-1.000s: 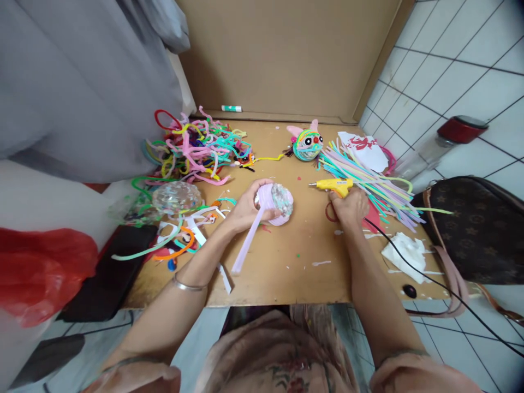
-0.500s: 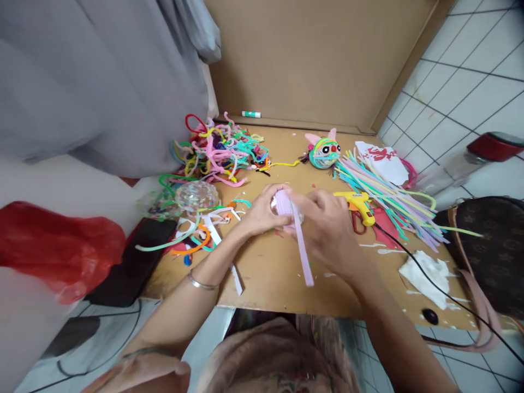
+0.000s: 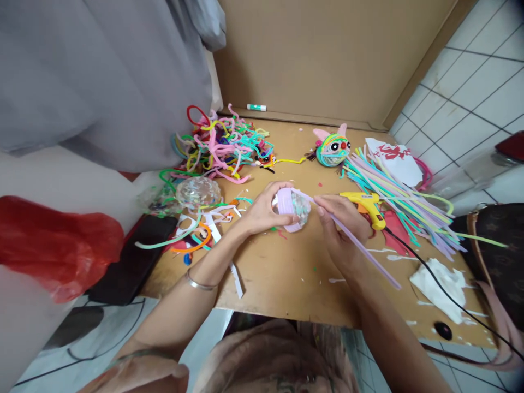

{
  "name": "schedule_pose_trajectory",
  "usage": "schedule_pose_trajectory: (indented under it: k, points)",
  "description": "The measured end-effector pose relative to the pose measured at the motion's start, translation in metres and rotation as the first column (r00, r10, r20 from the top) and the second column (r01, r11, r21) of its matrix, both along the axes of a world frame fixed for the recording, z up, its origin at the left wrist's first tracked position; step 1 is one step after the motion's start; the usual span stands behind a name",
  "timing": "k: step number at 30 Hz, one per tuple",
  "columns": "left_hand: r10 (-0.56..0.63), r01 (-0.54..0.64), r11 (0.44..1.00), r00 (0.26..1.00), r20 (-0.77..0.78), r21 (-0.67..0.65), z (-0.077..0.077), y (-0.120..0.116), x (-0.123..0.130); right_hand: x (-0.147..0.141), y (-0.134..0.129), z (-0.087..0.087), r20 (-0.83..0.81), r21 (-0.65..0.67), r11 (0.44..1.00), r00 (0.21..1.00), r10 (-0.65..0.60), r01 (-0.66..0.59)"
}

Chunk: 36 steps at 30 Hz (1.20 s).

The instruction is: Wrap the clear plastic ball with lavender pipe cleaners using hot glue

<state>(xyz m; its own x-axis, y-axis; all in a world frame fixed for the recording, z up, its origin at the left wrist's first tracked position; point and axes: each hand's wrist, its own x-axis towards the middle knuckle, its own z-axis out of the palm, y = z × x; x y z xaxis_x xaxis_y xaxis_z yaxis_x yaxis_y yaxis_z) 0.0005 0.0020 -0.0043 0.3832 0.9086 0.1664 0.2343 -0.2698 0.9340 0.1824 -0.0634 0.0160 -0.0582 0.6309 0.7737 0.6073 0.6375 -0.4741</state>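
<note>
My left hand (image 3: 266, 210) is closed around a clear faceted ball (image 3: 302, 209), partly wrapped in rows of lilac pipe cleaner. From the top of the ball a loose lilac pipe cleaner (image 3: 364, 252) runs to my right hand (image 3: 339, 221), which pinches it between thumb and fingers. Its free end slants down to the right, past the hand. A yellow glue gun (image 3: 370, 208) lies just behind my right hand, its black cord trailing right. Farther back sits a finished-looking wrapped ball with eyes and pink ears (image 3: 333, 150).
Tangled pipe cleaners (image 3: 223, 144) heap at the back left, beside another clear ball (image 3: 198, 192). Straight pipe cleaners (image 3: 405, 202) fan out at right, near a white tissue (image 3: 438, 286) and a brown bag (image 3: 495, 251). A glue stick (image 3: 256, 107) lies at the back.
My right hand has moved right, away from the ball, drawing the lilac strand out from its top. The strand's free end has swung from hanging in front to the right. My left hand keeps its grip.
</note>
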Motion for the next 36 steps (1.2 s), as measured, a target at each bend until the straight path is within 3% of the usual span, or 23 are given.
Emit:
schedule_pose_trajectory:
  k: [6, 10, 24, 36]
  points:
    - [-0.002, 0.002, 1.0, 1.0, -0.007, -0.009, 0.001, -0.001, -0.001, -0.003, 0.001, -0.013, -0.003, 0.003, 0.996, 0.996, 0.088, -0.088]
    - [-0.007, 0.007, 1.0, 1.0, -0.026, -0.003, 0.003, -0.002, -0.001, -0.003, 0.003, -0.02, 0.005, 0.009, 0.997, 0.997, 0.073, -0.073]
    - [-0.025, 0.025, 1.0, 0.999, -0.045, 0.001, 0.004, -0.002, -0.002, -0.01, 0.002, -0.023, 0.001, -0.056, 0.995, 0.997, 0.083, -0.083]
    - [-0.046, 0.047, 0.999, 0.998, -0.038, 0.017, 0.003, 0.0, -0.003, -0.007, 0.005, -0.03, 0.019, 0.004, 0.995, 0.995, 0.102, -0.102]
